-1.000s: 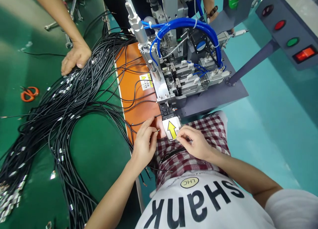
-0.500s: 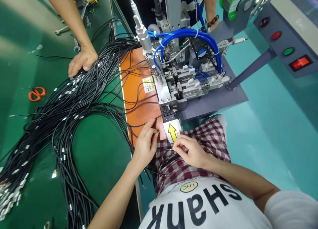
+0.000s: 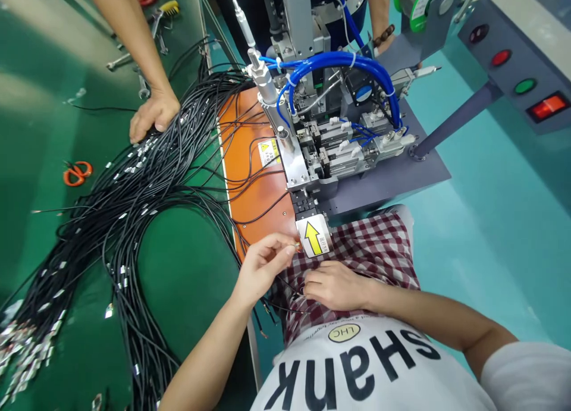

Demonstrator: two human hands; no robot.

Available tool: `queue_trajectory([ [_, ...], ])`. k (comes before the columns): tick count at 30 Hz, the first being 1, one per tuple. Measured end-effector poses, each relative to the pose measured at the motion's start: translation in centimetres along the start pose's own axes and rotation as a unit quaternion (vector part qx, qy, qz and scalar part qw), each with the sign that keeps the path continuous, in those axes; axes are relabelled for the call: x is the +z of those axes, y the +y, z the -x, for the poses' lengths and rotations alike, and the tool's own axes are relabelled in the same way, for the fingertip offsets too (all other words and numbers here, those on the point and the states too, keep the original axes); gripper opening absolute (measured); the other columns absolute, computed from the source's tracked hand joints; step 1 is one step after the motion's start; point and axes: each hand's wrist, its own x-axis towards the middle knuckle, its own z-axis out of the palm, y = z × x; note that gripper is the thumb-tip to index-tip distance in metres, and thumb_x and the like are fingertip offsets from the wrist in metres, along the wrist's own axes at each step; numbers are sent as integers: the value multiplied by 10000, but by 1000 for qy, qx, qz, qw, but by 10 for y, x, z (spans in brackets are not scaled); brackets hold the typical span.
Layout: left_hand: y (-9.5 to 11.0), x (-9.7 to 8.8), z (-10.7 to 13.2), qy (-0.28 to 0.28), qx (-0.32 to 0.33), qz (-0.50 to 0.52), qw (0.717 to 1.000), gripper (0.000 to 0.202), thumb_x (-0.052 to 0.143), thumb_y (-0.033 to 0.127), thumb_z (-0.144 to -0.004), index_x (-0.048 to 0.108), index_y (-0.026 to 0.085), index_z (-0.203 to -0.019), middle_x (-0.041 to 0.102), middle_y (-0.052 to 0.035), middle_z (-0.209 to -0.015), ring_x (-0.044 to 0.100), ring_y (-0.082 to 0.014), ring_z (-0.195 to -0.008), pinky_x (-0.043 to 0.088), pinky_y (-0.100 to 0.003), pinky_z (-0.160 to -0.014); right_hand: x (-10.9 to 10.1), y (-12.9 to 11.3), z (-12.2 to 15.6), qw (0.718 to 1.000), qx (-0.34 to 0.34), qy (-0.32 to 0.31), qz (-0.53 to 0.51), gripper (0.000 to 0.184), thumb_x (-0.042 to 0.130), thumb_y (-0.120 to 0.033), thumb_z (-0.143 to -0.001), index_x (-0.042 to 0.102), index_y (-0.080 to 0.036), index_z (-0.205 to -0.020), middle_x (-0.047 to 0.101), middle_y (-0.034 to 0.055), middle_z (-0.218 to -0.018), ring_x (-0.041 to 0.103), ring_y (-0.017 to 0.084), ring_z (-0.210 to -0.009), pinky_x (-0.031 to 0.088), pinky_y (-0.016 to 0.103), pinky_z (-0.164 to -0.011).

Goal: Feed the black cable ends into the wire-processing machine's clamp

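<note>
My left hand (image 3: 261,268) pinches the stripped end of a black cable (image 3: 296,246) between thumb and forefinger. This end is just left of the white guide plate with a yellow arrow (image 3: 314,237), at the front of the wire-processing machine (image 3: 339,146). My right hand (image 3: 334,285) is closed over my lap, below the plate. Its fingers are curled, and whatever they hold is hidden; a thin black cable runs up close to them. Several cables lie across the orange machine bed (image 3: 263,209) into the machine.
A large bundle of black cables (image 3: 151,179) covers much of the green table (image 3: 178,268). A co-worker's hand (image 3: 156,113) rests beside it. Orange-handled scissors (image 3: 77,173) and wrenches (image 3: 120,61) lie at left. A control box (image 3: 517,66) stands at right.
My left hand has moved right with the cable end, closer to the arrow plate. My right hand has dropped lower onto my lap, its fingers more curled. The view has shifted slightly.
</note>
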Motion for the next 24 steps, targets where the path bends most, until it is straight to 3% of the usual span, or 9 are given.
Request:
queue_trajectory([
  [3, 2, 11, -1, -15, -35, 3, 999, 231, 700, 389, -885, 673, 159, -882, 587, 5, -695, 508, -81, -620, 411, -200, -583, -20, 6, 5, 996, 64, -33, -62, 228, 684, -400, -910, 719, -190, -993, 738, 61, -926, 650, 187, -766, 486, 332, -703],
  [6, 4, 18, -8, -11, -43, 11, 999, 250, 704, 407, -879, 678, 158, -875, 610, -3, -704, 521, -85, -636, 413, -200, -601, -55, 13, 3, 958, 200, 97, -183, 143, 620, -304, -957, 731, -215, -965, 734, 36, -906, 647, 149, -748, 500, 293, -711],
  [9, 5, 22, -15, -9, -46, 13, 999, 258, 710, 415, -872, 682, 159, -873, 616, -6, -702, 535, -94, -643, 425, -205, -614, -73, 21, -7, 905, 278, 195, -254, 151, 624, -300, -944, 739, -203, -957, 728, 41, -897, 617, 127, -662, 486, 265, -621],
  [16, 8, 30, -20, 4, -19, -11, 1000, 251, 721, 405, -863, 672, 159, -870, 614, -2, -699, 537, -103, -648, 429, -218, -624, -63, 26, -24, 838, 318, 186, -402, 230, 628, -365, -932, 737, -167, -975, 687, 19, -746, 596, 124, -607, 470, 245, -555],
  [24, 6, 35, -20, 10, 5, -15, 1000, 216, 740, 367, -843, 673, 162, -857, 610, 7, -699, 516, -99, -633, 415, -217, -607, -66, 27, -23, 825, 328, 188, -419, 219, 652, -362, -910, 748, -170, -953, 683, 15, -729, 596, 130, -624, 479, 250, -578],
])
